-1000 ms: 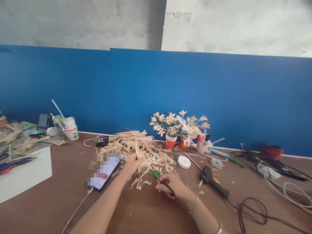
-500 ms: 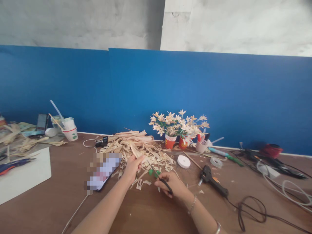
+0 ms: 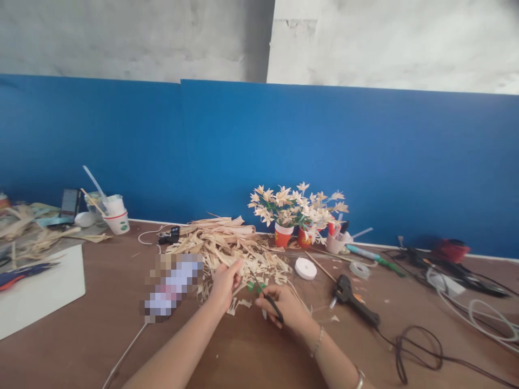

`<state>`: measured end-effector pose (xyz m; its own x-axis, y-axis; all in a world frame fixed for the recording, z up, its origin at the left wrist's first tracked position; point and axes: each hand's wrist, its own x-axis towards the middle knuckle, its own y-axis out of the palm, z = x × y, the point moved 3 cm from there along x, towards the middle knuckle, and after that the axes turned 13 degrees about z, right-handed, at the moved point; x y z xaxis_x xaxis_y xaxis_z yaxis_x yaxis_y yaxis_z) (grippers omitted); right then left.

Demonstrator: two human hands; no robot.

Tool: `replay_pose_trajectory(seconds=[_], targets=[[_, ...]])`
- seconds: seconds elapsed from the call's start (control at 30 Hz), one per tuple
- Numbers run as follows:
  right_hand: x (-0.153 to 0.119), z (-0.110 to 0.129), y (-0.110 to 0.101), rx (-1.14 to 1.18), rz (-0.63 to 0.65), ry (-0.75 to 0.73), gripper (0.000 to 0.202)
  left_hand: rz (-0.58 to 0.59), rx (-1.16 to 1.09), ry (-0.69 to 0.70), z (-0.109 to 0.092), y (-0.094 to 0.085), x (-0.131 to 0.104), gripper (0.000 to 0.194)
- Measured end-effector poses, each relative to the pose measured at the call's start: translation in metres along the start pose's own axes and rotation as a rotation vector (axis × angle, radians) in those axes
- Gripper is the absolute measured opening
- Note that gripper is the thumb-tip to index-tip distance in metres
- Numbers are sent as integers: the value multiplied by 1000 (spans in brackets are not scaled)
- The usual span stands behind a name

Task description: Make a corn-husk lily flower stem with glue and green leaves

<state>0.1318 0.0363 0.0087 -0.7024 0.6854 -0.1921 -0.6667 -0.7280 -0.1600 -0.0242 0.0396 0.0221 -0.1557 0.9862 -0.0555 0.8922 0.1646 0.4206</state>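
My right hand (image 3: 286, 303) is closed around black-handled scissors (image 3: 272, 306), whose blades point up and left toward the husks. My left hand (image 3: 224, 281) is pinched on a pale strip of dried corn husk, which blends into the pile behind it, so its outline is hard to make out. Both hands are just in front of a heap of dried corn husks (image 3: 227, 232), with small cut scraps (image 3: 239, 306) lying below. Some green bits (image 3: 250, 287) lie between the hands, close to the scissor tips.
A phone (image 3: 172, 289) with a cable lies left of my left hand. Behind the right hand stand husk flowers (image 3: 298, 208) in red paper cups (image 3: 283, 236). Rightward are a white tape roll (image 3: 305, 268), a black glue gun (image 3: 354, 302) and coiled cords. A white board (image 3: 44, 292) is far left.
My left hand has shifted slightly down and right, and the husk piece in it stands out less. My right hand with the scissors has barely moved.
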Motion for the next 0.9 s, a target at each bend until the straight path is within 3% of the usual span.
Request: replay_pose_trajectory(seconds=[0.3, 0.63, 0.9], targets=[[2, -4, -2, -30, -14, 15, 31, 54, 15, -10, 9, 0, 1, 31], [-14, -1, -21, -16, 200, 44, 33, 105, 118, 27, -7, -16, 13, 31], [-17, 3, -26, -57, 141, 51, 35, 192, 167, -18, -9, -15, 12, 33]])
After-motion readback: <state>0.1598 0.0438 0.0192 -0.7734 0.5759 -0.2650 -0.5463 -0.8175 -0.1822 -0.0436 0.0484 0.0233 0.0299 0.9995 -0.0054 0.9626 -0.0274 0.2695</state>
